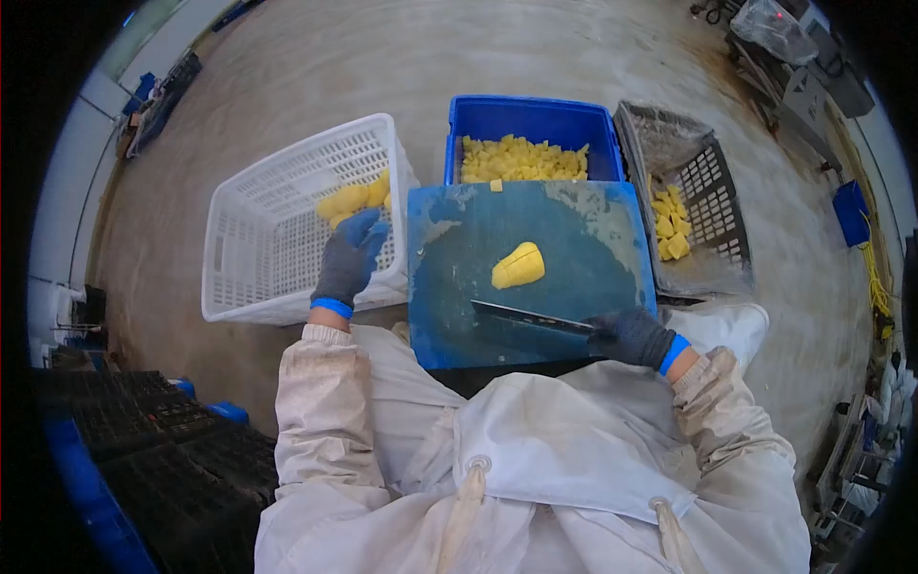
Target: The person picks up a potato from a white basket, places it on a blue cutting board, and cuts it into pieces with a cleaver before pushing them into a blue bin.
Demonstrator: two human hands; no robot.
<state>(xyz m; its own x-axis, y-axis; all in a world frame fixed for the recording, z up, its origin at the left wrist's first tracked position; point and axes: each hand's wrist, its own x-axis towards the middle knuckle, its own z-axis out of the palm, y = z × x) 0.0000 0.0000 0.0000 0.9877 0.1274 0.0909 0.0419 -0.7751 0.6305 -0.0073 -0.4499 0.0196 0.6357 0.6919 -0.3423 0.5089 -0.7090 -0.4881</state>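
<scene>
Blue board (593,263) below, right hand (626,338) clamps knife (532,317), left hand (352,256), fingers apart, seemingly reaches for yellow chunks (349,200), needing a grasp!

Broad, streaked beige floor (316,77), pale panelled wall (72,163) at left

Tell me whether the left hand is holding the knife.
No, the gloved right hand grips the knife over the blue-green board, while the left hand is at the white crate.

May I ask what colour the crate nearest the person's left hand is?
The crate is white, seen best in the head view.
</scene>
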